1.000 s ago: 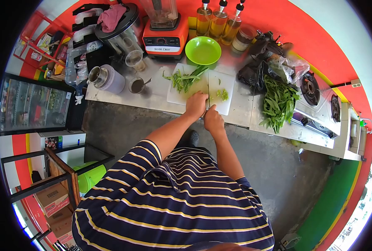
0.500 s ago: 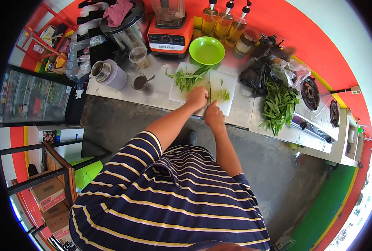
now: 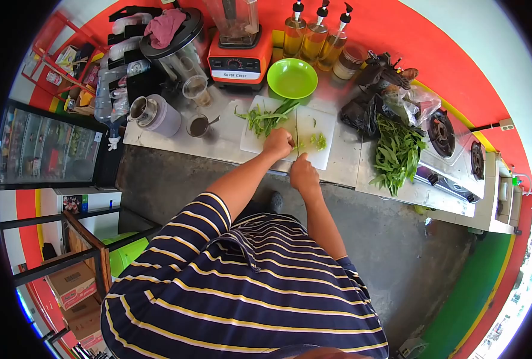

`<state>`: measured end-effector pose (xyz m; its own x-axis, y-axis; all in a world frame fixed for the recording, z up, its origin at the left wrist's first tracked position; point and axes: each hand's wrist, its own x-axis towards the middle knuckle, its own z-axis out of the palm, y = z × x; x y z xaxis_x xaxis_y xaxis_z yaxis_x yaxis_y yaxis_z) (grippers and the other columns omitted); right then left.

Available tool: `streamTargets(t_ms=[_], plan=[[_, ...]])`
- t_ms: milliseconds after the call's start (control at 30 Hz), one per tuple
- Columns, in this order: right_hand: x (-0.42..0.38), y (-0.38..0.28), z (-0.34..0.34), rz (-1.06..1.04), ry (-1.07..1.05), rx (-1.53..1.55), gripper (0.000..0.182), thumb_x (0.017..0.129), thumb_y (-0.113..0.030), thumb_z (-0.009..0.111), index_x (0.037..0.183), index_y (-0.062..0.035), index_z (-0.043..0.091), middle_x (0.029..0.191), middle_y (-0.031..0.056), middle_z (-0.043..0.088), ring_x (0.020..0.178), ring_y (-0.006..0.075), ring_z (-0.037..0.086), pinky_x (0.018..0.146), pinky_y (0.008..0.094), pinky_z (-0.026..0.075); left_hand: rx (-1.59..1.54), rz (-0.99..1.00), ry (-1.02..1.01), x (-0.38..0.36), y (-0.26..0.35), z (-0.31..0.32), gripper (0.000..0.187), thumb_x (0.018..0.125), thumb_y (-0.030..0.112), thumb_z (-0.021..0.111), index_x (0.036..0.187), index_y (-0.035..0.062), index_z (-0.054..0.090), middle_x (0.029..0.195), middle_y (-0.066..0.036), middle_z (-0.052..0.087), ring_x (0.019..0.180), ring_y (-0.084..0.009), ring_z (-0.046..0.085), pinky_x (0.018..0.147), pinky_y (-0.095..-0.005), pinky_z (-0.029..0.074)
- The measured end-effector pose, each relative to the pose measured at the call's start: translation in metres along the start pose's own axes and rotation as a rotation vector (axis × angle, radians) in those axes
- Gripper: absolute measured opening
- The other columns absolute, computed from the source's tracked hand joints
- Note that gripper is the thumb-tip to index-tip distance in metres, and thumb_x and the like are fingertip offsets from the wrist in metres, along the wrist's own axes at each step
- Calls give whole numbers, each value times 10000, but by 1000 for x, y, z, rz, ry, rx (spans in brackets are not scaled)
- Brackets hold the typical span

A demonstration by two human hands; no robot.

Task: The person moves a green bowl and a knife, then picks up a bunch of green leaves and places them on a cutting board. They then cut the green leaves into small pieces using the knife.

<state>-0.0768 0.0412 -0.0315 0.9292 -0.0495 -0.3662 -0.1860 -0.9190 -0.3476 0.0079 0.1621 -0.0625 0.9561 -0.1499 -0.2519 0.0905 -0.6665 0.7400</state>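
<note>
A white cutting board (image 3: 324, 118) lies near the front edge of the metal counter. My left hand (image 3: 278, 144) is closed on the board, pressing green stalks whose held ends are mostly hidden under its fingers. Long leafy greens (image 3: 263, 120) spread over the board's left half behind that hand. My right hand (image 3: 305, 175) is wrapped round a knife at the board's front edge. The narrow blade points away from me, close beside my left fingers; the handle is hidden in the fist. Chopped green pieces (image 3: 318, 142) sit right of the blade.
Behind the board stand a green bowl (image 3: 292, 78), a red blender (image 3: 237, 63) and pump bottles (image 3: 314, 39). At left are a glass with a spoon (image 3: 198, 125) and a plastic cup (image 3: 196, 92). A leafy bunch (image 3: 397, 152) lies beside the gas stove (image 3: 451, 149) at right.
My right hand has shifted slightly left and down at the board's front edge. My left hand stays closed in nearly the same place. The whole view has tilted a little.
</note>
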Motion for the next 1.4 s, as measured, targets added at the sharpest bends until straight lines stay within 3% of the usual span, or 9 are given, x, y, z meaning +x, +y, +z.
streamTargets(t_ms=[400, 500, 600, 667, 1167, 1233, 1400], plan=[[-6, -2, 2, 38, -29, 30, 269, 991, -171, 471, 1157, 37, 431, 997, 267, 715, 946, 445, 707, 838, 491, 575, -40, 3, -30, 3, -6, -1, 124, 716, 17, 738, 813, 71, 792, 823, -148, 751, 797, -283, 739, 752, -381, 573], [-5, -2, 3, 99, -43, 50, 272, 978, -159, 491, 1165, 31, 437, 1036, 282, 705, 987, 437, 702, 863, 485, 569, -59, -6, -38, 5, -6, 0, 119, 721, 16, 732, 815, 62, 789, 815, -154, 750, 785, -274, 741, 745, -370, 573], [7, -2, -8, 23, -26, 13, 274, 973, -147, 492, 1174, 27, 426, 1029, 285, 707, 976, 430, 709, 851, 487, 576, -48, 28, -30, 5, -6, 1, 115, 727, 12, 719, 815, 49, 785, 805, -160, 747, 771, -267, 741, 735, -360, 571], [7, -4, -13, 52, -100, 82, 265, 957, -137, 490, 1157, 25, 425, 1077, 328, 677, 1038, 475, 671, 911, 532, 532, -23, 68, -20, 4, -8, 1, 114, 730, 9, 712, 814, 42, 782, 799, -161, 746, 766, -263, 740, 730, -357, 571], [-7, -8, -9, 105, -124, 138, 278, 931, -102, 533, 1151, 31, 429, 1101, 327, 671, 1058, 467, 668, 922, 524, 533, -41, 129, -14, 4, -12, 2, 180, 716, 49, 681, 859, 40, 791, 814, -178, 740, 771, -297, 738, 753, -365, 577], [-3, -8, -7, 92, -116, 127, 276, 934, -106, 528, 1151, 32, 430, 1100, 330, 670, 1059, 472, 666, 923, 525, 532, -7, 137, 8, 3, -13, 5, 145, 728, 55, 714, 850, 35, 790, 771, -156, 739, 723, -238, 736, 712, -331, 571], [10, -1, -8, 37, -83, 102, 284, 946, -124, 511, 1161, 31, 409, 1089, 334, 673, 1048, 480, 668, 917, 523, 537, -3, 172, 36, 1, -12, 6, 166, 721, 60, 689, 852, 27, 786, 790, -178, 734, 752, -286, 736, 743, -358, 575]])
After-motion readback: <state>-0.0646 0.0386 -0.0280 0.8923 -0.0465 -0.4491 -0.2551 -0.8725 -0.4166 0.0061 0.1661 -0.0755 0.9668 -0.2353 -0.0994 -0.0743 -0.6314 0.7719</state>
